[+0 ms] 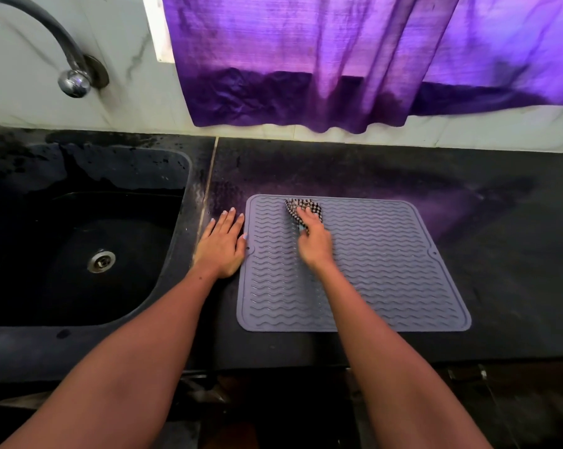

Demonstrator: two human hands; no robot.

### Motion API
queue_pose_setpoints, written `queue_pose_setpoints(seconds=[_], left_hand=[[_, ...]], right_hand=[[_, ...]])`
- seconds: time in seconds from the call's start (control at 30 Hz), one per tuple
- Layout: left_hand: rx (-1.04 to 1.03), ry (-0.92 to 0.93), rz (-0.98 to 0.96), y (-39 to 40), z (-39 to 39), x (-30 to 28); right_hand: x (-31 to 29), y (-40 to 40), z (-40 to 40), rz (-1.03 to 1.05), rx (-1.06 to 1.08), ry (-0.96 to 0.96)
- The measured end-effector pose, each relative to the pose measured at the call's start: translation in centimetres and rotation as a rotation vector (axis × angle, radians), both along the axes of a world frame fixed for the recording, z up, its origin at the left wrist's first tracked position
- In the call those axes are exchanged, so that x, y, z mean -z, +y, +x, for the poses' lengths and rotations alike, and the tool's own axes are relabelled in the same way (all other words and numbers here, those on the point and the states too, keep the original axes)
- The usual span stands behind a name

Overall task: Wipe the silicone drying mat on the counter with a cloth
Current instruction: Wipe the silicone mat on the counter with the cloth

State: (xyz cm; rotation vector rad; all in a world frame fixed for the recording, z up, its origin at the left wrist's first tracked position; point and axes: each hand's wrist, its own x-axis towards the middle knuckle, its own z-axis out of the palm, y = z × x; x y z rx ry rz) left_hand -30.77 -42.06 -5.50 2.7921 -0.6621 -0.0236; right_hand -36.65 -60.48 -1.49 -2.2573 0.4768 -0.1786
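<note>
Grey silicone drying mat [370,270] flat on black tabletop [500,254], beside sink [79,238]. Right hand [315,243] grips checked cloth [301,210] at mat's far-left area. Left hand [221,246] flat, fingers straight, on tabletop touching mat's left edge. Mat likely floppy, grippy — cloth soft; bunch it, brace edge.
</note>
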Motion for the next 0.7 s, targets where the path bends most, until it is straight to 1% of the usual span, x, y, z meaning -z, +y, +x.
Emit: queue_pose_setpoints(seconds=[0.1,0.13,0.17,0.2,0.27,0.3,0.37,0.43,0.5,0.7], left_hand=[[-0.001,-0.004,0.007,0.0,0.0,0.1],[-0.003,-0.005,0.008,0.0,0.0,0.0],[-0.005,-0.005,0.012,-0.1,0.0,0.0],[-0.005,-0.005,0.017,-0.1,0.0,0.1],[-0.003,-0.006,0.025,-0.1,0.1,0.1],[-0.003,-0.006,0.026,-0.1,0.1,0.2],[-0.003,-0.011,0.021,-0.1,0.2,0.2],[-0.002,-0.012,0.018,-0.1,0.2,0.2],[-0.004,-0.009,0.021,-0.1,0.2,0.2],[-0.014,-0.015,0.031,-0.2,0.1,0.3]], right_hand=[[-1.7,-1.5,0.3,0.608,0.307,-0.134],[-2.1,-2.1,0.4,0.710,0.386,-0.181],[-2.4,-2.7,0.3,0.680,0.426,-0.204],[-2.8,-3.0,0.0,0.553,0.429,-0.210],[-2.8,-3.5,-0.5,0.206,0.333,-0.227],[-2.5,-3.5,-0.7,0.028,0.264,-0.204],[-1.2,-3.4,-1.1,-0.287,0.106,-0.079],[0.5,-2.9,-1.5,-0.491,-0.060,0.081],[1.6,-2.6,-1.9,-0.573,-0.144,0.168],[1.5,-3.2,-1.5,-0.441,-0.183,0.250]])
